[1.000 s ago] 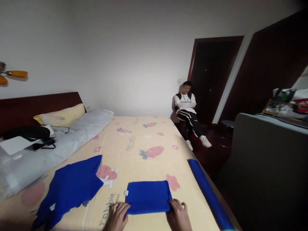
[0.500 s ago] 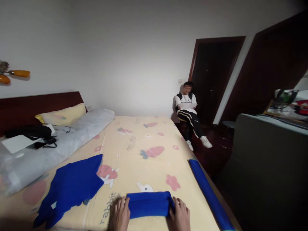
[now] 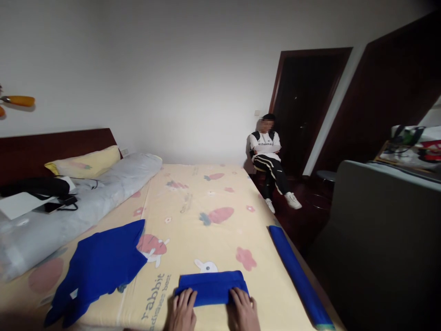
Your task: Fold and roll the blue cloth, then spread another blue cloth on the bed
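Now cloth lay halved into narrow band; earlier wider. Left hand and right hand pressed flat on near edge, fingers extended, grasping nothing. Fold looked finished.

the folded blue cloth, a broad rectangle a second ago, is now a narrow band. the left hand and right hand shift from its side edges onto its near edge, flat on top.

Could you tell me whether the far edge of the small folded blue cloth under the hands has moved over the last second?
Yes. The small folded blue cloth has been folded nearer, uncovering the white rabbit print it covered earlier.
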Tool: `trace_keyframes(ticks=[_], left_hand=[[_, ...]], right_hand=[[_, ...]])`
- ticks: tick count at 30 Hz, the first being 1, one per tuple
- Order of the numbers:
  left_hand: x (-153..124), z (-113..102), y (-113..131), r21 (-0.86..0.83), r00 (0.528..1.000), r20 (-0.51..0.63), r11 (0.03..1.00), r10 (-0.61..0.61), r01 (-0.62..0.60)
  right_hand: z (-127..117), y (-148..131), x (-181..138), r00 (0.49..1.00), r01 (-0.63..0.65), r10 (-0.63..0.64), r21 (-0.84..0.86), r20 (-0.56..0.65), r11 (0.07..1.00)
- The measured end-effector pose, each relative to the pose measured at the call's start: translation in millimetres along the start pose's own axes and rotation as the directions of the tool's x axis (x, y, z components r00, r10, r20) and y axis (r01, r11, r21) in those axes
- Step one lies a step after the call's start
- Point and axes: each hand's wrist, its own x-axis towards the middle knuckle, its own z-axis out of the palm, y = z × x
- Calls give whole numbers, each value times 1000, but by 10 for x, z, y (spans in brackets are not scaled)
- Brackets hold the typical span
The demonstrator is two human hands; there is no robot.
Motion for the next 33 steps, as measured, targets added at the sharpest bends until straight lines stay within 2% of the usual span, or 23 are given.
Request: trace_keyframes(ticks=[2, 4, 10, 12, 15, 18, 20, 22, 25, 29, 31, 33], left_hand=[[-66, -68, -251, 51, 999, -24, 998, -28, 29], [-101, -124, -380, 85, 997, -46, 994, -60, 64], [-11, -278, -296, 77, 992, -45, 990, -115, 118], [24, -358, -296, 19, 994, -77, 997, -75, 77], [50, -502, -360, -133, 992, -126, 991, -29, 12], [73, -596, -431, -275, 989, -110, 959, -95, 61], [104, -593, -457, -307, 986, -70, 943, -154, 125], [149, -542, -460, -283, 979, -35, 942, -200, 182], [223, -445, -430, -183, 970, -12, 954, -242, 236], [297, -399, -351, 4, 947, -111, 953, -300, 303], [331, -405, -267, 41, 947, -151, 955, -283, 292], [371, -406, -117, 21, 971, -126, 978, -204, 208]], right_hand=[[-95, 196, -39, 999, -30, 30, -13, 25, 999], [-150, 275, -51, 998, -35, 36, -15, 49, 999], [-202, 80, 109, 992, -125, 125, -32, -16, 992], [-282, 46, 181, 992, -128, 128, -26, -15, 991], [-490, 46, 278, 993, -98, 97, 18, 72, 995], [-684, 30, 376, 976, -136, 130, 21, 173, 990], [-736, 1, 448, 960, -175, 172, -5, 223, 985], [-724, -24, 520, 948, -196, 197, -27, 251, 980], [-653, -28, 609, 949, -218, 226, -62, 219, 974], [-556, -18, 641, 957, -248, 262, -113, 128, 962], [-496, -71, 622, 971, -219, 228, -112, 76, 969], [-429, -193, 598, 992, -114, 117, -58, 51, 992]])
